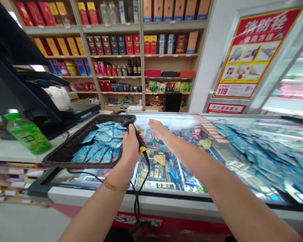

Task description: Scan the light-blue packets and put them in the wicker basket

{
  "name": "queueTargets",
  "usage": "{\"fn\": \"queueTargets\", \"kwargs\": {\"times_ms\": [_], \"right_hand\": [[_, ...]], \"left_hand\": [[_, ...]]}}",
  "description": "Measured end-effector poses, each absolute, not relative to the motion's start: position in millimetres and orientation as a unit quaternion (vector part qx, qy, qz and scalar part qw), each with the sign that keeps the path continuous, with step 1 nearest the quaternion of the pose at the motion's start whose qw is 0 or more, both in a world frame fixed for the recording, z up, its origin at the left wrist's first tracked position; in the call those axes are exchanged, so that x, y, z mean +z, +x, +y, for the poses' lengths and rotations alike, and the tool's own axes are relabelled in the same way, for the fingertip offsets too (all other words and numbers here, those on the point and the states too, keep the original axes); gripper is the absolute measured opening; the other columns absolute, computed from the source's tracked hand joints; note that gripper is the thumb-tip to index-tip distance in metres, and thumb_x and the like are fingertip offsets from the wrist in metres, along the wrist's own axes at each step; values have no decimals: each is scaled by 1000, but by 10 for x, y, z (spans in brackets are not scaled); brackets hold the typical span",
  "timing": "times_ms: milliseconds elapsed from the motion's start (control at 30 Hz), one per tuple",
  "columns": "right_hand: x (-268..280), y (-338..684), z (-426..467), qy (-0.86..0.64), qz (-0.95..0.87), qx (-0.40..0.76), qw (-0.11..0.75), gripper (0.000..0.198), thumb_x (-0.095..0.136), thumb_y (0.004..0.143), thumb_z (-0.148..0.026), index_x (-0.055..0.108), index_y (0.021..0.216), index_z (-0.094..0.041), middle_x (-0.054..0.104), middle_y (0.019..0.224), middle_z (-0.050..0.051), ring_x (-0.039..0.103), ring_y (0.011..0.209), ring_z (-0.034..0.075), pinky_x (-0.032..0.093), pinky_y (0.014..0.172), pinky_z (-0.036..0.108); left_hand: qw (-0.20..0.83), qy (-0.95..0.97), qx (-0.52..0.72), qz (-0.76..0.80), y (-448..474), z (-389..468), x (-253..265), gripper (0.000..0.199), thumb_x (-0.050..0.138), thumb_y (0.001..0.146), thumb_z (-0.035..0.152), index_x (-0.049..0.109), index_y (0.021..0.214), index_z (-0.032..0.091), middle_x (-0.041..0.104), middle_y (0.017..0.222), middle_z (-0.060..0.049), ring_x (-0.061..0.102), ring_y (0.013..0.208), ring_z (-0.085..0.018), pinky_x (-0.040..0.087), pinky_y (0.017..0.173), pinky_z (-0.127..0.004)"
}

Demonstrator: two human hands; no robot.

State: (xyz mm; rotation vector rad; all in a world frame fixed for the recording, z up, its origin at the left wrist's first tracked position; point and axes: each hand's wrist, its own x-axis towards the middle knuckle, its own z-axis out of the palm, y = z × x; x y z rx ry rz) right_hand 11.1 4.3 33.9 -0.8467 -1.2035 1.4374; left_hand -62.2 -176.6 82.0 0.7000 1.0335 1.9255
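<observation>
My left hand [131, 143] is wrapped round the handle of a black barcode scanner [136, 135] with a yellow ring near its cable end. The scanner's head lies over the right rim of a dark brown woven basket [63, 151]. Many small blue packets [103, 137] are heaped inside that basket. My right hand [157, 128] reaches above the freezer's glass top, to the right of the scanner, its fingers stretched out and apart. Nothing shows in its fingers. Below it, under the glass, lie bagged frozen goods [158, 164].
A green drink bottle [27, 133] tilts at the left beside a black checkout terminal [22, 87]. More blue packets [262, 151] are spread on the freezer's right side. The black scanner cable [136, 195] hangs over the freezer's front edge [192, 203]. Shelves [111, 28] of boxed goods stand behind.
</observation>
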Motion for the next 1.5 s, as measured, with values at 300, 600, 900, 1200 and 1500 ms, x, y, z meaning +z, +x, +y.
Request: {"fn": "queueTargets", "kwargs": {"times_ms": [300, 600, 900, 1200, 1500], "right_hand": [[-132, 2195, 143, -585, -643, 189, 457, 46, 55, 81, -16, 62, 127, -17, 63, 136, 13, 55, 131, 23, 38, 114, 39], [-362, 3193, 163, -810, -522, -18, 266, 73, 53, 90, -40, 39, 150, -2, 29, 160, 29, 16, 153, 42, 14, 119, 62], [-358, 3228, 194, -805, -518, -39, 286, 72, 56, 88, -43, 44, 147, -4, 41, 152, 30, 25, 150, 42, 21, 117, 60], [-263, 3221, 103, -806, -554, -20, 207, 61, 51, 93, -46, 55, 138, -5, 55, 138, 32, 49, 133, 44, 29, 110, 63], [-32, 2834, -204, -689, -712, -72, 113, 36, 42, 100, -33, 71, 111, -14, 71, 115, 18, 64, 112, 31, 42, 98, 42]], "left_hand": [[532, 341, 664, 400, 468, -1455, 638, 53, 61, 79, 72, 50, 86, 20, 53, 56, 5, 55, 44, -11, 39, 40, -21], [536, 400, 623, 406, 631, -1440, 286, 52, 67, 76, 68, 52, 94, 21, 59, 69, 5, 57, 50, -11, 39, 41, -21], [527, 417, 610, 420, 608, -1517, 226, 55, 66, 76, 70, 52, 94, 21, 62, 75, 2, 58, 52, -10, 40, 41, -22], [527, 425, 597, 429, 603, -1526, 233, 56, 64, 76, 73, 51, 92, 21, 59, 70, 4, 56, 48, -10, 39, 39, -22], [551, 429, 584, 414, 639, -1556, 211, 57, 68, 74, 71, 50, 93, 20, 61, 81, 2, 57, 52, -8, 40, 41, -20]]}}
